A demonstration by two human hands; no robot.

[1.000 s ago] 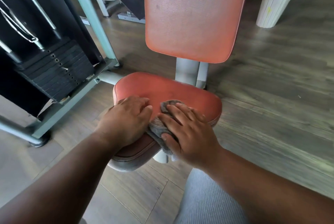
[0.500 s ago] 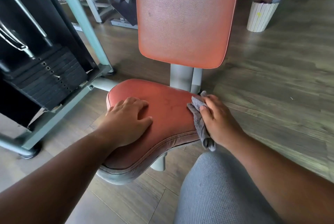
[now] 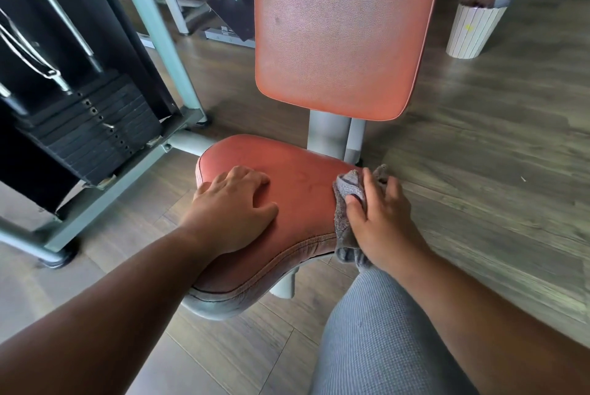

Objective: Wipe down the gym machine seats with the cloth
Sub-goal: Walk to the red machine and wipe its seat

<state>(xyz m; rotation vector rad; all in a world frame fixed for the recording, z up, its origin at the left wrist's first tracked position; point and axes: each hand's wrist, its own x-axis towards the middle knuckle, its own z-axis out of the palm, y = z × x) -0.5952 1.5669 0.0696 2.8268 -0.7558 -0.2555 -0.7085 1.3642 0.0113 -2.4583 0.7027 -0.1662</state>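
An orange-red padded seat (image 3: 303,187) sits low in front of me, with a matching upright backrest (image 3: 344,30) behind it on a grey post. My left hand (image 3: 233,209) rests flat on the seat's left half, fingers spread. My right hand (image 3: 380,219) presses a crumpled grey cloth (image 3: 346,200) against the seat's right edge; the cloth drapes down over the side and part of it is hidden under my palm.
A black weight stack (image 3: 92,129) in a pale green steel frame (image 3: 153,27) stands at the left. A white ribbed bin (image 3: 475,30) stands on the wood floor at the back right. My grey-trousered knee (image 3: 376,337) is below the seat.
My right hand slid the cloth from the seat's front middle across to its right edge and stays there. The left hand has stayed on the seat.
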